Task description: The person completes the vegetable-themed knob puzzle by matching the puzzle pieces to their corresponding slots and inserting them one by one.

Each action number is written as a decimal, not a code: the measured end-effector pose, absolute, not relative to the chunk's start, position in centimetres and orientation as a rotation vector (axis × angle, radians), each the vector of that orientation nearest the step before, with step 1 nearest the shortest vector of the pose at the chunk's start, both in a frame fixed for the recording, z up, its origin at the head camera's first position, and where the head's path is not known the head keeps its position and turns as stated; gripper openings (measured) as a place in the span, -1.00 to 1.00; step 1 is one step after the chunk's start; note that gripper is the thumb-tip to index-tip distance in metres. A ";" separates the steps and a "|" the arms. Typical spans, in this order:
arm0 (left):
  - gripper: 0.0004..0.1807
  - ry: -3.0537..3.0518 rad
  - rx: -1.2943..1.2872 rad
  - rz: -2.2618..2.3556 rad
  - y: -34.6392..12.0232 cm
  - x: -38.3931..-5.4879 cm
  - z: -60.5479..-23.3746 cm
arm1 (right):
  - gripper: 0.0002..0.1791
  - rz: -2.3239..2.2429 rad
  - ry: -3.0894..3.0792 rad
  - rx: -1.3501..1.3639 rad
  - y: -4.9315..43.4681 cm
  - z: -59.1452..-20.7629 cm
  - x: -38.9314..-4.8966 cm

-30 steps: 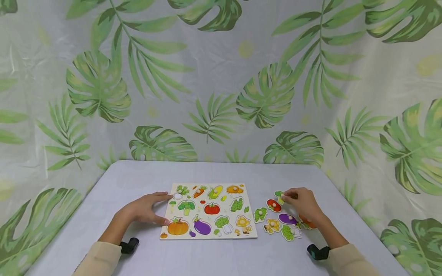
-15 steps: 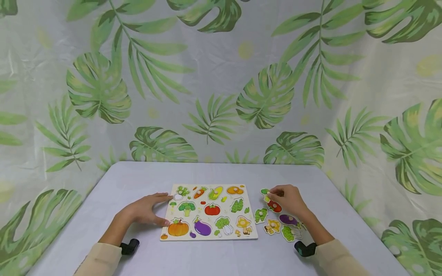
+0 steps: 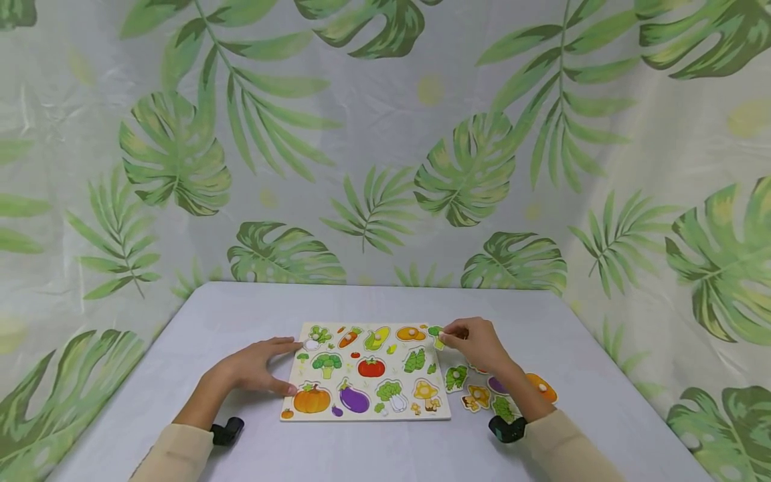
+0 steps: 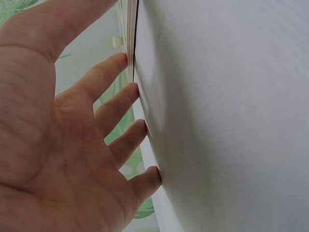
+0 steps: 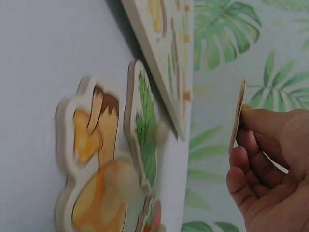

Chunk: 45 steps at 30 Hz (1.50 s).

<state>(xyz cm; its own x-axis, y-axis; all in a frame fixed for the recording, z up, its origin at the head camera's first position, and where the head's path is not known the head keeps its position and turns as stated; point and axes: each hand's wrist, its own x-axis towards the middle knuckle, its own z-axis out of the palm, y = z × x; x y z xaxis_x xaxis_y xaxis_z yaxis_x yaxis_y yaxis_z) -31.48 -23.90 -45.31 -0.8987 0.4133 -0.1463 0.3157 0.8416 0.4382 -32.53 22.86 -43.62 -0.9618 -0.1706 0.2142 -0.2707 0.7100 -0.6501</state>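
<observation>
The cream rectangular puzzle board (image 3: 394,365) and yellow mushroom-shaped piece (image 5: 107,145) look like smooth wood; the white leaf-printed backdrop (image 3: 385,100) looks creased, faintly glossy.

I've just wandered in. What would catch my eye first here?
Probably the bright vegetable puzzle board, flat on the white table, with the left hand at its left edge. Next, the right hand, holding up a broccoli piece by the board's far right corner. Behind them, a green leaf-patterned backdrop fills most of the head view.
</observation>
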 end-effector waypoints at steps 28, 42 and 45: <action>0.06 2.781 0.536 0.610 -23.9 -31.6 -45.3 | -0.88 1.188 -2.780 0.549 13.1 -43.3 -33.0; 0.06 2.784 0.520 0.608 -23.9 -31.4 -45.2 | -0.86 1.234 -2.791 0.644 9.3 -44.9 -33.3; 0.06 2.786 0.518 0.611 -23.9 -31.4 -45.2 | -0.87 1.244 -2.798 0.657 8.4 -45.1 -33.4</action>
